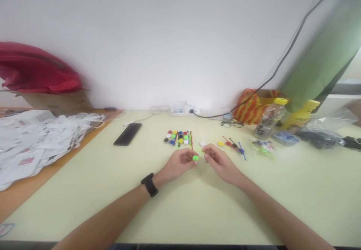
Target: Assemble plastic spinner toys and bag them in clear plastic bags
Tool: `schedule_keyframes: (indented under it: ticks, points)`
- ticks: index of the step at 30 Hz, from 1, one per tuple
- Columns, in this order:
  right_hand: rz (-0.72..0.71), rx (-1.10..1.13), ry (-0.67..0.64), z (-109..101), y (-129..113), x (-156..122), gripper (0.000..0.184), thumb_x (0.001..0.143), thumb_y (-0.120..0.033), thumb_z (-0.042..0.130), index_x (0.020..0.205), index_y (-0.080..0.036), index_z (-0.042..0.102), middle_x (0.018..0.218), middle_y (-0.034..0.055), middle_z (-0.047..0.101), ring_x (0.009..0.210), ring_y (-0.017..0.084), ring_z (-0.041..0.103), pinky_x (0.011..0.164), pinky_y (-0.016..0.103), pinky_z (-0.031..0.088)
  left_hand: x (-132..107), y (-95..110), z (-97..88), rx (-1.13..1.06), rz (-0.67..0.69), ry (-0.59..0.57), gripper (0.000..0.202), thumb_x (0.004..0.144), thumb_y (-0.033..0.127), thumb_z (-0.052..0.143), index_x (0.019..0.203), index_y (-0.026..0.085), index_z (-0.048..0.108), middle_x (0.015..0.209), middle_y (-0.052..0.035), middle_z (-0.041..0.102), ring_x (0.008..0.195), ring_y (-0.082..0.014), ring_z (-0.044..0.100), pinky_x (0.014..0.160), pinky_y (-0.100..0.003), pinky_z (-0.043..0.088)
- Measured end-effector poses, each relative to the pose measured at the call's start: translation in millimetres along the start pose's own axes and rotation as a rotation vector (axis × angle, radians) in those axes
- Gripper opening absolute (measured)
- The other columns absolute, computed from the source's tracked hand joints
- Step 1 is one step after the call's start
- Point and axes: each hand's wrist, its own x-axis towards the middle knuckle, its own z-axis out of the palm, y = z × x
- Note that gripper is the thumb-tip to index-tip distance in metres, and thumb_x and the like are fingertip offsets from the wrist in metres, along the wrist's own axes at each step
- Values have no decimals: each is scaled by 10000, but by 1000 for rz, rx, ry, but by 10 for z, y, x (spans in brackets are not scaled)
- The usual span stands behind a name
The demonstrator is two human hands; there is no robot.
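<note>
My left hand (180, 162), with a black watch on its wrist, pinches a small bright green disc (195, 158) with a hole in its middle. Close to its right, my right hand (219, 163) has thumb and fingers closed; a tiny yellow-green bit shows at its fingertips, too small to name. Beyond my hands lies a cluster of coloured discs (173, 137) with several thin coloured sticks (192, 139) beside it. A white disc with a stick (202, 143) lies just past my right hand. Farther right are a yellow disc (220, 144) and red, black and blue disc-and-stick pieces (241, 151).
A black phone (128, 134) lies to the left, near a pile of white straps (42, 141). At the right stand a clear bottle (269, 120) and a yellow bottle (300, 117), with small plastic packets (263, 148) before them. Glasses (232, 124) and a power strip (184, 109) sit by the wall.
</note>
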Motion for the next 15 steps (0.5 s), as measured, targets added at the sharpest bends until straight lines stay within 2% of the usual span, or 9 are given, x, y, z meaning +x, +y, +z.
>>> schedule_keyframes:
  ticks: [15]
  points:
    - [35, -35, 53, -33, 103, 24, 205, 979, -363, 529, 1019, -210, 658, 655, -36, 494, 617, 145, 458, 597, 274, 350, -3, 25, 19, -2, -6, -4, 325, 808, 366, 824, 1034, 147, 742, 910, -62, 718, 844, -168, 661, 811, -285, 515]
